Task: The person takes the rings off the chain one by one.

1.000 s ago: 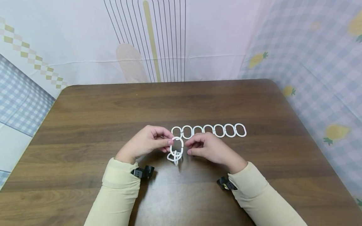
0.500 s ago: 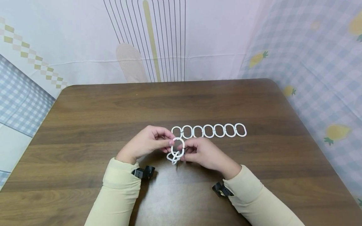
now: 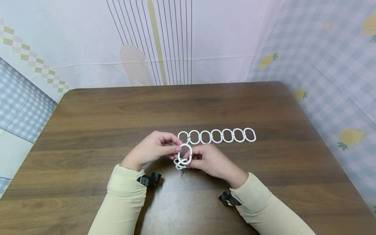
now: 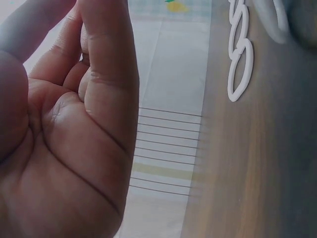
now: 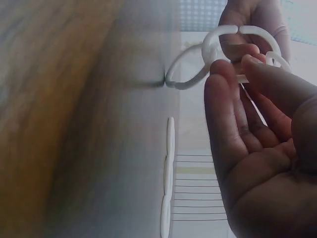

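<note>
My left hand pinches a white oval chain link by its upper left side between thumb and fingers. Below it hang a couple of joined white links, partly overlapping. From the right, my right hand reaches in behind the upper link, with its thumb and forefinger pinching part of the joined links. In the right wrist view, one link hangs beyond those fingertips, touching or close to the table. The left wrist view shows my left palm; its fingertips are cut off.
Several more white oval links lie side by side in a row just behind my hands. The brown wooden table ends at a patterned cloth backdrop. Black wrist cameras sit at both cuffs.
My right hand has moved left from beside the held link and now pinches the joined links. The hanging links have swung and bunched leftward and up. My left hand has barely moved.
</note>
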The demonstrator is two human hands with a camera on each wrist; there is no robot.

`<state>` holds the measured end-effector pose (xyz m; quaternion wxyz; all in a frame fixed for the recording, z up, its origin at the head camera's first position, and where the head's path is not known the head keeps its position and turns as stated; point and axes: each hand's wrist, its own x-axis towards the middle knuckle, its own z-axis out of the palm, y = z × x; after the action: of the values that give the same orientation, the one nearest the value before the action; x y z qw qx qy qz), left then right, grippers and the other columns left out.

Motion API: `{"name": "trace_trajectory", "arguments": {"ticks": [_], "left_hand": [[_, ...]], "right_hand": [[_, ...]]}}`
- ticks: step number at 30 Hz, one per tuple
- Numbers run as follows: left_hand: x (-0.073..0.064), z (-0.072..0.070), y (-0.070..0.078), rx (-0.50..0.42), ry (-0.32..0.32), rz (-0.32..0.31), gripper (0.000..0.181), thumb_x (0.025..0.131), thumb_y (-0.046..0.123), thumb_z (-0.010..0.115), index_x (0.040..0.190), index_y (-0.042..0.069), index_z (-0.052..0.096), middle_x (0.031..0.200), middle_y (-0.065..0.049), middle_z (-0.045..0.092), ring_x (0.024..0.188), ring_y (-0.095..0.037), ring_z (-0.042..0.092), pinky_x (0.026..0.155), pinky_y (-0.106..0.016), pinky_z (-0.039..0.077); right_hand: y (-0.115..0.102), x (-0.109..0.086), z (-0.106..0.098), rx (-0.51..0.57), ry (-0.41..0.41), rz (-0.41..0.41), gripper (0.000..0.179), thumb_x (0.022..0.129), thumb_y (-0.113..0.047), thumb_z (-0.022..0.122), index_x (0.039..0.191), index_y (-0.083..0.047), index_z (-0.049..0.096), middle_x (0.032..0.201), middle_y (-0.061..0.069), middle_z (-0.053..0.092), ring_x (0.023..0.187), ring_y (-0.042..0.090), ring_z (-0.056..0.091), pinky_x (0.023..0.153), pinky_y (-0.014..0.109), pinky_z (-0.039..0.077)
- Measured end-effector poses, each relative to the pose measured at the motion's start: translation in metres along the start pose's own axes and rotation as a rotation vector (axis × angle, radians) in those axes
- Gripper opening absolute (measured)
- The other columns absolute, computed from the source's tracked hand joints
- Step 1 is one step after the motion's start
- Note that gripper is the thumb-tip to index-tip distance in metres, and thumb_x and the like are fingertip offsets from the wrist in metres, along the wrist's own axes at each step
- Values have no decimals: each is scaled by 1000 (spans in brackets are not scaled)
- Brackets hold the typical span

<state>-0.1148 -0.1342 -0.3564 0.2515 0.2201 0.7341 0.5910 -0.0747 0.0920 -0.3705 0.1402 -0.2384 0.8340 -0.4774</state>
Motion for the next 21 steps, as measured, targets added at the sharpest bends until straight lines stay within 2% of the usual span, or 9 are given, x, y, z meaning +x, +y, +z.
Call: {"name": "trace_trajectory", "arguments": {"ticks": [3,7,12,17,21], "left_hand": [[0,0,0,6,2,2,16,93,2,69,105,-9,69,86,-8,71,70,-16,66,68,-31,60],[0,0,0,21,-2,16,18,93,3,70,105,-9,69,84,-8,70,70,-16,65,68,-31,59],[1,0,-1,57,4,24,17,92,4,71,104,-7,70,83,-6,70,70,-17,65,68,-30,58],[1,-1,-2,77,8,26,17,91,5,72,104,-7,70,83,-5,70,71,-18,65,69,-30,58],[0,-2,-2,87,11,31,17,91,5,72,104,-6,70,83,-7,70,72,-18,65,69,-30,57]], "right_hand": [[0,-1,0,29,0,22,1,87,-9,76,89,-9,76,83,-4,74,75,4,65,70,24,55],[1,-1,0,124,-14,42,3,89,-6,74,89,-3,76,81,0,73,72,9,67,68,26,59],[1,0,-1,222,-19,49,4,90,-2,72,89,0,76,89,6,69,74,13,69,67,30,61],[1,0,-2,256,-35,66,7,92,1,69,92,3,76,88,8,68,73,15,70,67,31,61],[1,0,-3,278,-49,89,10,93,2,66,95,5,76,89,15,68,72,15,70,67,32,61]]}}
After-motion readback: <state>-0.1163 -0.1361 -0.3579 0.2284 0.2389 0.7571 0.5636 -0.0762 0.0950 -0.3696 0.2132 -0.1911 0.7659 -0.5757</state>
